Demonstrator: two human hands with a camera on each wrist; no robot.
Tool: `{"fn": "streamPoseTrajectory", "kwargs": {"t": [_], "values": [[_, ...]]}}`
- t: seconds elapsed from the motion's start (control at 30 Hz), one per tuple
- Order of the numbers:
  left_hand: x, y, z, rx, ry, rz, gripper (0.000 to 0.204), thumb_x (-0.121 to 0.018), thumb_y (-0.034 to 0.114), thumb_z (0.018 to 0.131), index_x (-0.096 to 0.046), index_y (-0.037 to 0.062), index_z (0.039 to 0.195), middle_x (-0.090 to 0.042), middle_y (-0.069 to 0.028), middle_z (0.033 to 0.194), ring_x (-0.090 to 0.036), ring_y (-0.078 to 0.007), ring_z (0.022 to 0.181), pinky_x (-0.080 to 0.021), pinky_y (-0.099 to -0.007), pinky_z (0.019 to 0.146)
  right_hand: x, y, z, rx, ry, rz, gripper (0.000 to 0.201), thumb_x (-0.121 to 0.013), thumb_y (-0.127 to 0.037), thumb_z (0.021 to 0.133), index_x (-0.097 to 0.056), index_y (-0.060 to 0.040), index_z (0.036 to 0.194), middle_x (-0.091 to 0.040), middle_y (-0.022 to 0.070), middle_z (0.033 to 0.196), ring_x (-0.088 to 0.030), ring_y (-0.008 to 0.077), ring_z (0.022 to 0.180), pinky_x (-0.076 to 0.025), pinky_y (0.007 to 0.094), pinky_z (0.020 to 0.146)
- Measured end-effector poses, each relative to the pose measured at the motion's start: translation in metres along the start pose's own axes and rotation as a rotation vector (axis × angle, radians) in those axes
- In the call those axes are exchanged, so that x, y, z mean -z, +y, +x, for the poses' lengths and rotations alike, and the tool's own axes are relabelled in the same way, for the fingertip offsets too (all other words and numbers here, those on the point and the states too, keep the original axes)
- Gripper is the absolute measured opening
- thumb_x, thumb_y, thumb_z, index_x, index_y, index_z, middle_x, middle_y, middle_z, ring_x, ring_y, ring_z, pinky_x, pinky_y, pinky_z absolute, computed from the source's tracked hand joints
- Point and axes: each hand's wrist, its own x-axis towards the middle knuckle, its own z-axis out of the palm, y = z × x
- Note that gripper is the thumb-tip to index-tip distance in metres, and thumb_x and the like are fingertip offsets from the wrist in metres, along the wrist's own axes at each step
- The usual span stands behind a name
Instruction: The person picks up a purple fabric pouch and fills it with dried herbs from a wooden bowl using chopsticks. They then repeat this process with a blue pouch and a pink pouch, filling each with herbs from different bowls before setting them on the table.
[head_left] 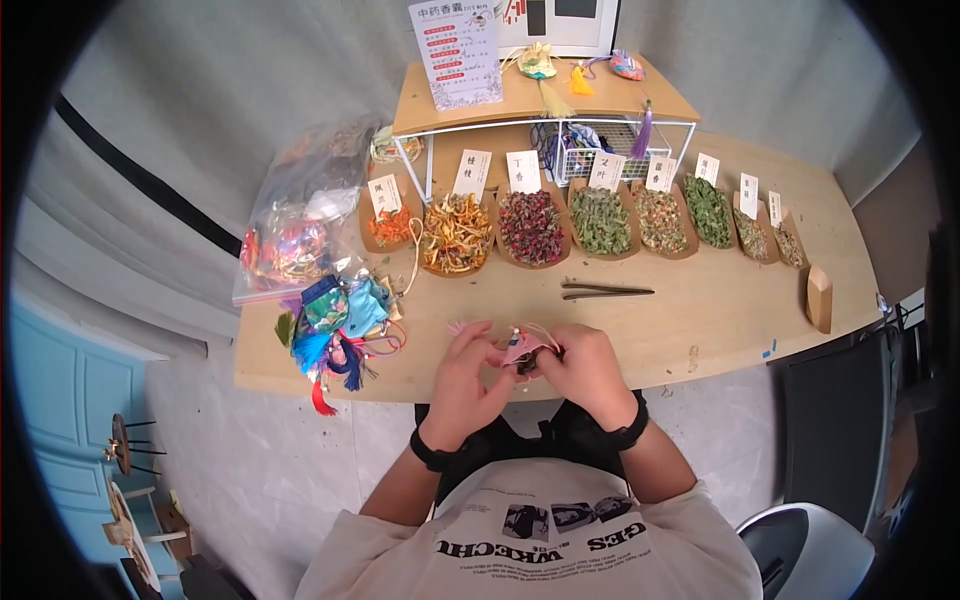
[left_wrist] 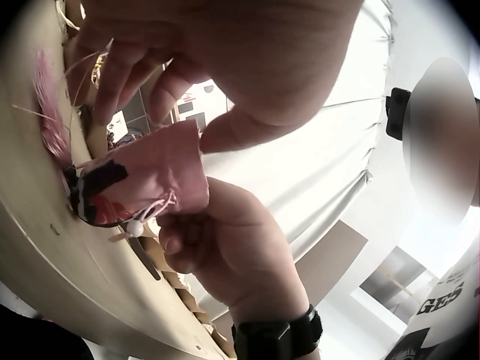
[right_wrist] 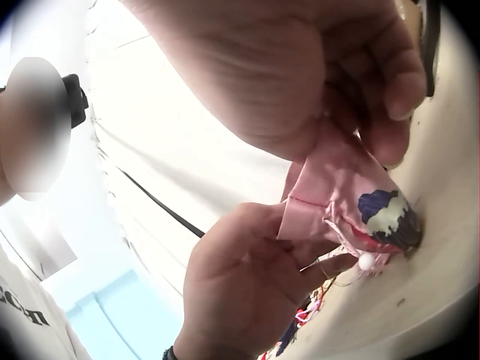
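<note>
Both hands hold a small pink drawstring pouch (head_left: 522,347) at the table's front edge. It has a dark printed patch, a white bead on its cord and a pink tassel (left_wrist: 49,112). My left hand (head_left: 462,385) grips the pouch from the left, its thumb at the rim in the left wrist view. From the other side my right hand (head_left: 588,375) grips it near the mouth, fingers curled. Dark stuff shows at the mouth in the head view; the pouch's inside is mostly hidden. Dark tweezers (head_left: 608,291) lie on the table beyond the hands.
Paper trays of dried herbs, such as red-purple buds (head_left: 532,228) and green leaves (head_left: 602,222), stand in a row with labels. Left are a heap of coloured pouches (head_left: 340,310) and a clear plastic bag (head_left: 300,220). A small shelf (head_left: 550,112) stands behind; an upright paper tray (head_left: 819,300) sits right.
</note>
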Motion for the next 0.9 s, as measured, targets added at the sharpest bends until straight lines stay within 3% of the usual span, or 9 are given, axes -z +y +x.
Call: {"fn": "streamPoseTrajectory", "kwargs": {"t": [0.03, 0.1, 0.13, 0.2, 0.3, 0.53, 0.63, 0.8, 0.9], "values": [[0.001, 0.002, 0.001, -0.001, 0.001, 0.000, 0.024, -0.075, 0.006, 0.075, -0.066, 0.0008, 0.096, -0.064, -0.0252, 0.127, -0.062, -0.0406, 0.123, -0.049, -0.0437, 0.102, 0.002, 0.000, 0.000, 0.002, 0.000, 0.000, 0.012, -0.069, -0.008, 0.078, -0.064, 0.0025, 0.075, -0.064, 0.0209, 0.070, -0.066, 0.0363, 0.064, -0.052, 0.0435, 0.059], [0.003, 0.006, 0.003, -0.118, -0.094, -0.037, 0.061, -0.081, 0.012, 0.076, -0.058, 0.0014, 0.131, -0.061, -0.0230, 0.134, -0.057, -0.0375, 0.132, -0.045, -0.0427, 0.109, 0.007, -0.001, -0.001, -0.228, -0.071, 0.203, 0.011, -0.069, -0.010, 0.081, -0.068, 0.0002, 0.076, -0.067, 0.0190, 0.071, -0.068, 0.0324, 0.063, -0.053, 0.0414, 0.060], [0.002, 0.008, 0.003, -0.118, -0.095, -0.037, 0.061, -0.081, 0.012, 0.076, -0.058, 0.0014, 0.131, -0.061, -0.0230, 0.134, -0.057, -0.0375, 0.132, -0.045, -0.0427, 0.109, 0.007, 0.002, -0.002, -0.229, -0.070, 0.204, 0.011, -0.069, -0.010, 0.081, -0.068, 0.0002, 0.076, -0.067, 0.0190, 0.071, -0.068, 0.0324, 0.063, -0.053, 0.0414, 0.060], [-0.002, 0.012, 0.003, -0.130, -0.131, -0.065, 0.091, -0.087, 0.016, 0.076, -0.039, 0.0016, 0.151, -0.056, -0.0190, 0.140, -0.052, -0.0330, 0.137, -0.042, -0.0421, 0.113, 0.007, 0.006, -0.003, -0.383, -0.114, 0.461, 0.014, -0.070, -0.009, 0.087, -0.067, 0.0003, 0.077, -0.068, 0.0100, 0.067, -0.067, 0.0156, 0.059, -0.050, 0.0303, 0.054], [-0.010, 0.011, 0.005, 0.005, -0.220, -0.331, 0.099, -0.089, 0.019, 0.073, -0.035, -0.0030, 0.154, -0.052, -0.0193, 0.143, -0.053, -0.0367, 0.134, -0.041, -0.0448, 0.114, 0.016, -0.002, -0.002, -0.478, -0.182, 0.712, 0.016, -0.068, -0.009, 0.093, -0.066, -0.0002, 0.080, -0.067, 0.0029, 0.068, -0.063, 0.0057, 0.062, -0.048, 0.0234, 0.053], [-0.020, 0.002, 0.012, -0.082, -0.200, -0.266, 0.090, -0.089, 0.017, 0.074, -0.042, 0.0017, 0.149, -0.053, -0.0192, 0.141, -0.055, -0.0327, 0.130, -0.045, -0.0424, 0.108, 0.021, -0.006, -0.007, -0.289, -0.156, 0.842, 0.016, -0.062, -0.002, 0.097, -0.064, -0.0008, 0.082, -0.068, 0.0033, 0.075, -0.066, 0.0101, 0.065, -0.050, 0.0234, 0.054], [-0.024, 0.004, 0.016, -0.169, -0.146, -0.145, 0.084, -0.089, 0.012, 0.072, -0.046, 0.0038, 0.144, -0.054, -0.0142, 0.137, -0.058, -0.0266, 0.123, -0.046, -0.0403, 0.105, 0.022, -0.003, -0.010, -0.416, -0.107, 1.002, 0.016, -0.060, -0.007, 0.101, -0.067, 0.0012, 0.089, -0.069, 0.0040, 0.075, -0.064, 0.0075, 0.063, -0.051, 0.0235, 0.056], [-0.036, -0.007, 0.011, -0.073, -0.092, -0.323, 0.075, -0.088, 0.006, 0.073, -0.049, 0.0039, 0.138, -0.052, -0.0144, 0.140, -0.059, -0.0218, 0.121, -0.050, -0.0367, 0.101, 0.019, -0.010, -0.010, -0.434, 0.193, 1.104, 0.015, -0.057, -0.010, 0.103, -0.068, -0.0006, 0.100, -0.066, 0.0031, 0.073, -0.062, 0.0093, 0.059, -0.049, 0.0241, 0.053], [-0.038, -0.011, 0.014, -0.035, -0.078, -0.362, 0.072, -0.086, 0.001, 0.075, -0.049, 0.0039, 0.137, -0.053, -0.0134, 0.137, -0.061, -0.0197, 0.117, -0.052, -0.0335, 0.098, 0.021, 0.003, -0.014, -0.512, 0.096, 0.969, 0.016, -0.055, -0.009, 0.102, -0.070, -0.0015, 0.102, -0.063, 0.0015, 0.071, -0.059, 0.0083, 0.058, -0.045, 0.0236, 0.051]]}}
